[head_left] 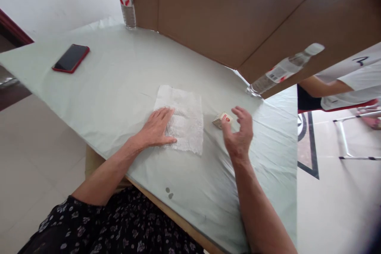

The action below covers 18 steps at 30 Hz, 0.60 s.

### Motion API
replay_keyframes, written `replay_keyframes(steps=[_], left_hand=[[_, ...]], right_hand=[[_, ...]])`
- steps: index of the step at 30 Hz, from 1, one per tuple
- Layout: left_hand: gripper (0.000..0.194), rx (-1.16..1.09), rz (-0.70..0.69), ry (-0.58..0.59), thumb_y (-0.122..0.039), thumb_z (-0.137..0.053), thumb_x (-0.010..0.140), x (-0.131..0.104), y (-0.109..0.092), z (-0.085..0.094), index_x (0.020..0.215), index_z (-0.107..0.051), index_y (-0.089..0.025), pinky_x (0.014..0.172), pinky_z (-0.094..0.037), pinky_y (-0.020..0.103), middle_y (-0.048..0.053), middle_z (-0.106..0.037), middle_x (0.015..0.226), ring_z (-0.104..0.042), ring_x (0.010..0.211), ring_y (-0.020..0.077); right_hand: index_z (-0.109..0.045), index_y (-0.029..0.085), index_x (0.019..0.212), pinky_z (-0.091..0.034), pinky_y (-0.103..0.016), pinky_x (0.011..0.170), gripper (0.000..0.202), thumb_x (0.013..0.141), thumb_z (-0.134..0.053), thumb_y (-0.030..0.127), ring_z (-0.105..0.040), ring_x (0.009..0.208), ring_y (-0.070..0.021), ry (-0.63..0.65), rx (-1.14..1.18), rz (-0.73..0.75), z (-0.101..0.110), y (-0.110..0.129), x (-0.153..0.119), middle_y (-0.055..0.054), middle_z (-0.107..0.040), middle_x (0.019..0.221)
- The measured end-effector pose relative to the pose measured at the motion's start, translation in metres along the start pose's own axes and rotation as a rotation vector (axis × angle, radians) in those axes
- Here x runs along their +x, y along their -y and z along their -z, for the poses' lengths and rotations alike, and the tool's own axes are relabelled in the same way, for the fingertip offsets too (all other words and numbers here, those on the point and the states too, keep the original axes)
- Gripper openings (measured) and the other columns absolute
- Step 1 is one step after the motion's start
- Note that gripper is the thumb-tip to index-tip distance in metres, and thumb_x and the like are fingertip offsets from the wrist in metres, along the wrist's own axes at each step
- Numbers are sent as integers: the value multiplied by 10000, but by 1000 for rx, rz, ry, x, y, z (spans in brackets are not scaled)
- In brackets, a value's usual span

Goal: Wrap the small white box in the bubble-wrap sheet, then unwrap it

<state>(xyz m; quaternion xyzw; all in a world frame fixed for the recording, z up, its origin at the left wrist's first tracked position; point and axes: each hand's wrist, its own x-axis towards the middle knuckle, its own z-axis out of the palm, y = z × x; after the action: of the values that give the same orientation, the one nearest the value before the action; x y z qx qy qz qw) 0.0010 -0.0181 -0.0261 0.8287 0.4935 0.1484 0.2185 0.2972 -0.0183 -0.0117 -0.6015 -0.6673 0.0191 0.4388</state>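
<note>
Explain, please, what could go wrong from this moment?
The left hand lies on the white sheet; sliding might drag or crease it. The right hand is open at the small box; a careless move could tip it. A wide reach might also knock the nearer bottle, by the brown board.

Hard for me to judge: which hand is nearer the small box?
Right. The right hand is beside the small box; the left hand lies farther left, on the white sheet.

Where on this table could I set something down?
Bare cloth lies between the phone and white sheet, and between that sheet and the dark spots. Crowded: left hand on the sheet, right hand by the small box.
</note>
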Motion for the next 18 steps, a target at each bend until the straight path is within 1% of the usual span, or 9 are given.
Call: replay_keyframes(steps=[1, 4, 7, 9, 12, 14, 16, 18], left_hand=[[1044, 1, -7, -12, -576, -726, 772, 0, 2, -1, 1589, -204, -188, 1231, -218, 525, 203, -270, 1658, -224, 1547, 385], [1085, 9, -22, -32, -619, -739, 756, 0, 6, -5, 1596, -190, -205, 1227, -217, 542, 206, -218, 1676, -196, 1554, 395], [1110, 19, -20, -22, -633, -748, 739, 1, 7, -5, 1597, -192, -202, 1235, -199, 538, 205, -233, 1672, -188, 1557, 392], [1123, 28, -1, -2, -628, -755, 729, 1, 6, -3, 1595, -200, -179, 1242, -182, 531, 214, -241, 1667, -180, 1560, 390], [1116, 33, 20, 17, -624, -750, 727, 1, 3, 0, 1586, -219, -148, 1245, -173, 532, 230, -259, 1656, -179, 1559, 393], [1083, 25, 20, -4, -622, -737, 738, 0, 1, 1, 1575, -243, -144, 1242, -187, 536, 229, -293, 1643, -205, 1551, 395], [991, 6, 26, -51, -589, -703, 783, 0, 1, 1, 1560, -277, -145, 1236, -222, 525, 218, -351, 1618, -259, 1534, 384], [857, -11, 42, -105, -524, -643, 850, 1, 1, 2, 1543, -311, -145, 1228, -261, 503, 201, -407, 1589, -318, 1513, 360]], right_hand=[[-590, 267, 1282, -389, -592, 1122, 398, 893, -611, 352, -521, 1340, -319, 49, 24, 62, -7, 12, -2, -130, -592, 1393], [-562, 278, 1345, -386, -560, 1153, 440, 905, -573, 300, -527, 1352, -302, 304, 94, 180, -34, 40, -3, -118, -594, 1422], [-481, 258, 1451, -372, -551, 1170, 554, 902, -545, 288, -489, 1397, -302, 526, 86, 188, -61, 49, -2, -121, -549, 1493], [-448, 223, 1485, -350, -562, 1177, 605, 896, -555, 311, -454, 1428, -323, 619, 41, 180, -72, 48, -1, -143, -518, 1525], [-446, 205, 1490, -308, -564, 1195, 625, 906, -568, 391, -392, 1475, -342, 670, -14, 184, -78, 44, -2, -160, -483, 1557], [-443, 209, 1493, -285, -565, 1205, 630, 919, -556, 441, -366, 1492, -342, 676, -28, 182, -77, 42, -3, -156, -465, 1573], [-439, 196, 1498, -268, -564, 1213, 640, 928, -543, 469, -352, 1501, -345, 686, -28, 172, -75, 42, -4, -161, -450, 1583], [-440, 183, 1499, -262, -558, 1217, 643, 935, -534, 477, -349, 1503, -345, 694, -26, 165, -75, 42, -5, -169, -446, 1584]])
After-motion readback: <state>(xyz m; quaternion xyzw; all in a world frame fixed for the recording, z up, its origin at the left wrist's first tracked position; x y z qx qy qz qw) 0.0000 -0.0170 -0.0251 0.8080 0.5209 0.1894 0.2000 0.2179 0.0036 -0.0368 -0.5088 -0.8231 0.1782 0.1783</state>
